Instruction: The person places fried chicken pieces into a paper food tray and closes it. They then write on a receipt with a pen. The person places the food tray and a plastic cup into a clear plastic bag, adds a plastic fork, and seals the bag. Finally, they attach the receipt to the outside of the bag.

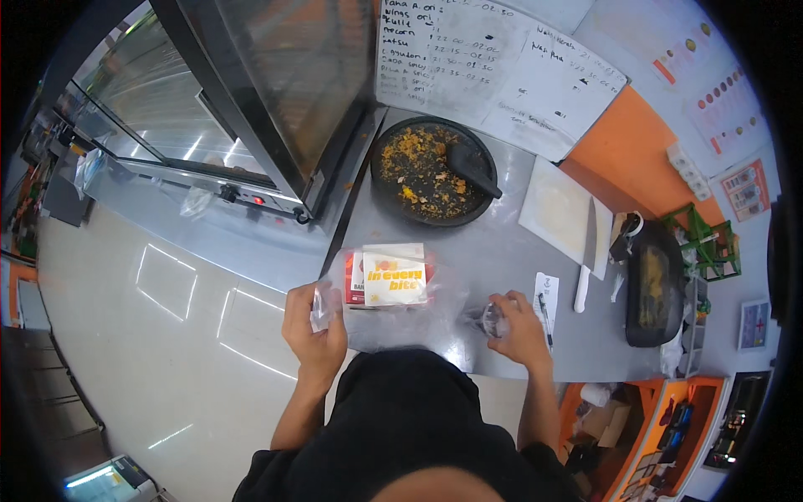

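Observation:
A clear plastic bag lies on the steel counter in front of me, around a red and white food box and a folded paper packet with printed writing. My left hand pinches the bag's left end between thumb and fingers. On the other side, my right hand is closed on the bag's gathered right end. Just right of that hand, a pen rests on a paper slip.
Behind the bag stands a stone mortar with crumbs and a pestle. A knife lies on a white cutting board. A glass-fronted warming cabinet stands at left, a black lidded container at right, a whiteboard behind.

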